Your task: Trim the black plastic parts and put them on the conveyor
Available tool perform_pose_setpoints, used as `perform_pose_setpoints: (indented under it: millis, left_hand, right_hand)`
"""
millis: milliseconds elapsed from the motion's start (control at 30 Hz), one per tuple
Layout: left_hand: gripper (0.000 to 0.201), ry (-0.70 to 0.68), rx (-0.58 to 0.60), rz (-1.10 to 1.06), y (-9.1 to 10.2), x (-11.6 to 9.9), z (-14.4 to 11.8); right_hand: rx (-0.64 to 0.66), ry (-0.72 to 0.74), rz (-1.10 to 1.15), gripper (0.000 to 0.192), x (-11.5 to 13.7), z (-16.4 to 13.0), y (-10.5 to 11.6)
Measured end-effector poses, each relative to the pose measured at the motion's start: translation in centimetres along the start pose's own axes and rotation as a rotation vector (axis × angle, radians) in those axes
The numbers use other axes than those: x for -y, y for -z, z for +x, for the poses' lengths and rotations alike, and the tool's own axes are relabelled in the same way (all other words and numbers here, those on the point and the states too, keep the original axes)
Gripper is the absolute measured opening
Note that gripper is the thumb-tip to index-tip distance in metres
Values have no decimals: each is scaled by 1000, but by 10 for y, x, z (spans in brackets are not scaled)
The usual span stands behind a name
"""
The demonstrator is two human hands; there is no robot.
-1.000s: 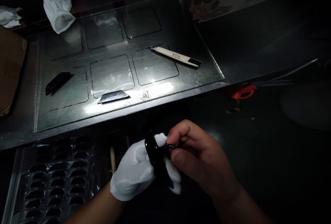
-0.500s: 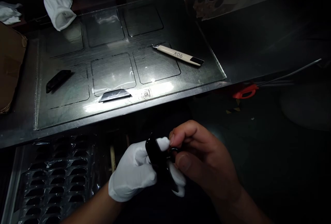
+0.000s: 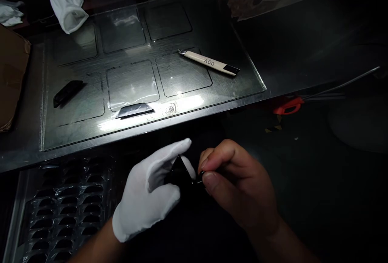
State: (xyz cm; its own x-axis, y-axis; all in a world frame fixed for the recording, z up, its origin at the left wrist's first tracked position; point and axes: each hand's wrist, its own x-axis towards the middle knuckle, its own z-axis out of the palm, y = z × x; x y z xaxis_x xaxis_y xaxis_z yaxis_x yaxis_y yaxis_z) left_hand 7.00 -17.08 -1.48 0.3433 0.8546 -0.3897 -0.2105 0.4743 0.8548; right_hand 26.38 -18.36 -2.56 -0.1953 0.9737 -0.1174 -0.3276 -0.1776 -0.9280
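Observation:
My left hand (image 3: 151,192), in a white glove, has its thumb and forefinger spread wide around a glossy black part (image 3: 182,172). Another gloved fingertip shows behind this part; whether it touches is unclear. Bare thumb and forefinger of my right hand (image 3: 235,184) pinch the small right end of the same part. Much of the part blends into the dark background. Above, on the worktop, lie a dark trapezoid-shaped piece (image 3: 135,110) near the front edge and a second black piece (image 3: 68,92) at the left.
A cream craft knife marked A06 (image 3: 209,62) lies on the glass sheet (image 3: 130,56). Clear trays (image 3: 54,214) with several black pieces stand lower left. Around the worktop are a cardboard box (image 3: 13,77), a crumpled white glove (image 3: 68,6) and an orange-red handle (image 3: 288,106).
My left thumb and forefinger have spread apart, and that hand has shifted slightly left. The black part has turned in my right hand's pinch.

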Motion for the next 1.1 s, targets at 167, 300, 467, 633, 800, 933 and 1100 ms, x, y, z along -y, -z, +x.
perform_pose_setpoints:
  millis: [167,300,467,633,800,933,1100]
  left_hand:
    - [48,-210,-158,441,-10,-16,4]
    - [36,-139,-257,438,-12,-19,6]
    - [29,-158,-349,205,-11,-14,5]
    - [27,-135,-423,215,-11,-7,5]
    - [34,115,-377,143,-4,5,10]
    - [49,255,-189,-213,4,24,6]
    - [69,190,-23,-499,11,42,-4]
  right_hand:
    - [32,27,-93,12,-4,-1,0]
    - [44,44,-140,13,-4,-2,-1]
    - [35,8,-96,9,-2,-1,1]
    - [3,-13,-74,6,-2,2,1]
    - [6,52,-240,18,-1,5,4]
    - [137,266,-337,26,-5,11,8]
    - [202,313,-385,27,-10,14,8]
